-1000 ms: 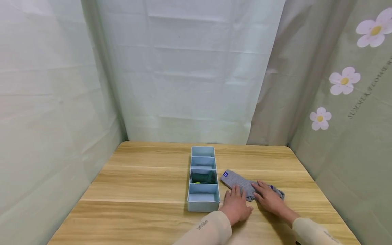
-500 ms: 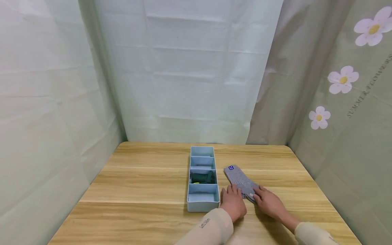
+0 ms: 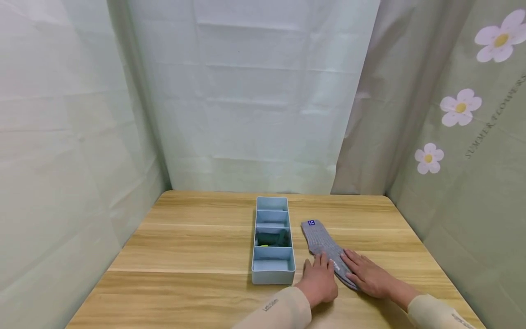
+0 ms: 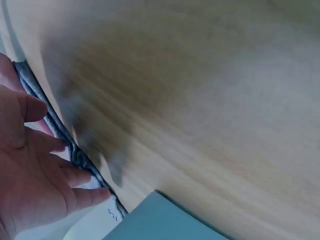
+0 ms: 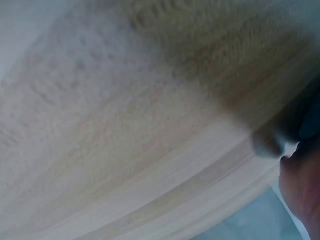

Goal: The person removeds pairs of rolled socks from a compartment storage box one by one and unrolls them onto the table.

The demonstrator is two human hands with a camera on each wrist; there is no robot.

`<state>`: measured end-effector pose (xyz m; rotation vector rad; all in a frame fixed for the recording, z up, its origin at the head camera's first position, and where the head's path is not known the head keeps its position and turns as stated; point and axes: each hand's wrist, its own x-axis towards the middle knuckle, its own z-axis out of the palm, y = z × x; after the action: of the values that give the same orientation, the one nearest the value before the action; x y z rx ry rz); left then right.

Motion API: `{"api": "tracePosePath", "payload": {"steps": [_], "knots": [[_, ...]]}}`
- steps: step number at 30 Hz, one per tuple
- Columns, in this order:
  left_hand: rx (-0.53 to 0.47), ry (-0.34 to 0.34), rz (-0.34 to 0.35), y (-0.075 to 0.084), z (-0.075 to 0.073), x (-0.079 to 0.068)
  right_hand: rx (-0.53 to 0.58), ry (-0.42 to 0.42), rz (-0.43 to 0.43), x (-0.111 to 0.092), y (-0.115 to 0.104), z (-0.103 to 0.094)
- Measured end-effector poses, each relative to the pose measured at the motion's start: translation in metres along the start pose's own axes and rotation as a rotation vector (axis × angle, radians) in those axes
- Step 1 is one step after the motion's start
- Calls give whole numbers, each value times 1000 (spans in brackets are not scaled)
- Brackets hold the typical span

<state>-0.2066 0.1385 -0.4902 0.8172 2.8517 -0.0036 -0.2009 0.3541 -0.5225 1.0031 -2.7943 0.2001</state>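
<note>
A grey ribbed sock (image 3: 319, 238) with a blue label at its cuff and white lettering lies flat on the table, running diagonally toward me. My right hand (image 3: 367, 276) rests on its near part, fingers extended over the right edge. At the left edge of the sock, my left hand (image 3: 318, 279) touches it with loosely straightened fingers. From the left wrist, those fingertips meet the thin side of the sock (image 4: 56, 124). Only a sliver of my right hand (image 5: 302, 192) enters the right wrist view.
Left of the sock stands a blue-grey organizer box (image 3: 273, 277) with several compartments in a row. A dark green rolled bundle (image 3: 269, 239) with a bit of yellow sits in one compartment. The wooden table (image 3: 185, 246) meets pale curtains at its back and sides.
The sock has turned and straightened, its cuff now farther away and its other end nearer me. My right hand has spread out flat over it and shifted slightly toward me.
</note>
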Motion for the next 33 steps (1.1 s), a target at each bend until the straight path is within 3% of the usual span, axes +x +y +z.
{"api": "tracePosePath", "payload": {"steps": [4,8,13,20,27,30,33], "knots": [[36,9,-21,0,3,1,87,-16,153,2,-14,4],[74,35,-34,-4,2,0,110,43,203,4,-24,11],[107,59,-49,-6,-1,1,136,68,217,3,-33,11],[98,50,-77,-9,1,7,35,23,172,-5,-42,5],[128,39,-108,-12,3,9,60,-40,152,-11,-52,-2],[111,42,-106,-13,4,9,83,-14,154,-9,-54,-4],[72,41,-96,-14,4,10,99,79,181,-2,-53,-6]]}}
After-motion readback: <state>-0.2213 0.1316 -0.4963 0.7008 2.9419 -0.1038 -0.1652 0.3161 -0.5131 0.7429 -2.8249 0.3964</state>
